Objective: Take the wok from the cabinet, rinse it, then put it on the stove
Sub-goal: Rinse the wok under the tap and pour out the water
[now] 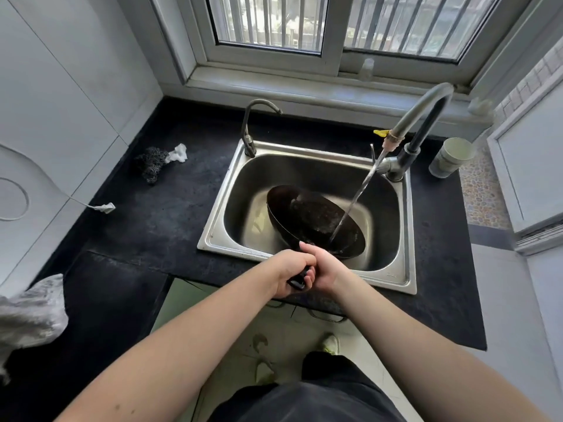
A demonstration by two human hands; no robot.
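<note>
Wok, black and tilted, sits low in the steel sink, its bowl turned up toward the tap side and its handle reaching back over the sink's near rim. A stream of water runs slantwise from the tall grey tap and strikes the inside of the wok near its right rim.

Both hands meet on the handle. The left hand has its fingers curled tight round the dark grip, whose end shows below the knuckles. The right hand lies against the left, wrapped over the handle closer to the wok; its thumb points toward the bowl, and how far its other fingers close underneath cannot be told.

On the dark bench left of the sink lie a dark scouring pad with a crumpled white scrap touching it, and nearer the wall a white plug on its cord. A second, slimmer tap stands at the sink's far left corner. A pale cup stands right of the tall tap.
</note>
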